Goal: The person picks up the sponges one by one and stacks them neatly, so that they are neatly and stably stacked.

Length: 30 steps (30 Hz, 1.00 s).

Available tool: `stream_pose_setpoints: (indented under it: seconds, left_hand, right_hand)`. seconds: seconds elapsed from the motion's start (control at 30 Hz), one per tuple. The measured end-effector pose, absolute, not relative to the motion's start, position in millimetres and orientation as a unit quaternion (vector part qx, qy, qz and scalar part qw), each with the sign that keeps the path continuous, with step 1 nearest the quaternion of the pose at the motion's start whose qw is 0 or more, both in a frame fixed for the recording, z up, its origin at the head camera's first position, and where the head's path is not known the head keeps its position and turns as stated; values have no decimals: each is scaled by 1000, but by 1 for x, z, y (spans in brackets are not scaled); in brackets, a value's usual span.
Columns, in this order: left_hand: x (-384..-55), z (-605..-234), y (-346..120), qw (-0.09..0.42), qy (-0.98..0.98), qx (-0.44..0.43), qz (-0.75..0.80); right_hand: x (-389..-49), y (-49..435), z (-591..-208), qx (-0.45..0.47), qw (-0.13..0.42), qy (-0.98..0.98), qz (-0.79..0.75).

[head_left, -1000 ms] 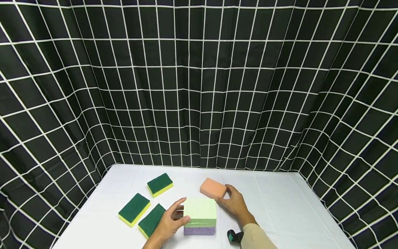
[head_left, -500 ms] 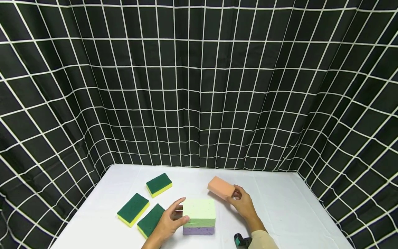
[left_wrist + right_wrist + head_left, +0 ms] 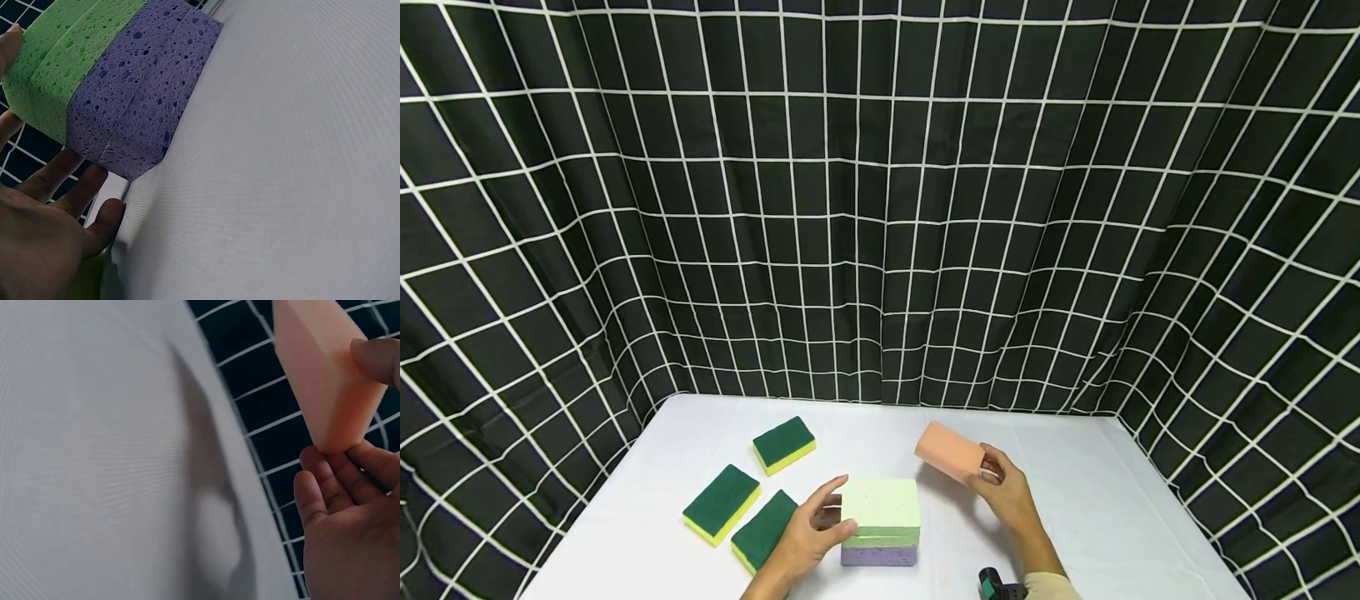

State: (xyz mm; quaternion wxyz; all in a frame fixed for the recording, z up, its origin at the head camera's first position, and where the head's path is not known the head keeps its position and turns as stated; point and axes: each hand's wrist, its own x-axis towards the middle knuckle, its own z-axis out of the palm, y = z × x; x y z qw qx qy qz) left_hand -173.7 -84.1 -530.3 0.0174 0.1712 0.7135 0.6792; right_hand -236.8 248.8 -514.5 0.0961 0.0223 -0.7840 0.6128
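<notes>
On the white table stands a stack of sponges, with light green sponges (image 3: 880, 505) on top of purple sponges (image 3: 878, 557). My left hand (image 3: 805, 533) holds the stack's left end, its thumb on the green front and its other fingers along the left side. In the left wrist view, the lower fingers touch or lie close to the purple layers. My right hand (image 3: 1006, 493) pinches an orange sponge (image 3: 950, 451) by its right end, thumb on one side and fingers on the other. The orange sponge is tilted and raised above the table, casting a shadow.
Three green-and-yellow scrub sponges (image 3: 721, 503) lie on the left of the white table (image 3: 1090, 500), one partly behind my left hand. A black curtain with a white grid (image 3: 880, 208) surrounds the table's back and sides.
My right hand has lifted the orange sponge and moved it right, away from the stack, tilting it. My left hand and the stack have stayed put.
</notes>
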Motion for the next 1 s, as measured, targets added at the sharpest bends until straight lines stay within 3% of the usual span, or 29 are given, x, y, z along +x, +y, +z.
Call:
stream_pose_setpoints:
  seconds: [0.33,1.0]
  left_hand:
    - [-176,-530,-84,17,706,181,685]
    - [-175,-531,-84,24,704,174,688]
  right_hand:
    - [-220,256,-494,89,147,-755,633]
    - [-199,244,-458,219,187,-706,647]
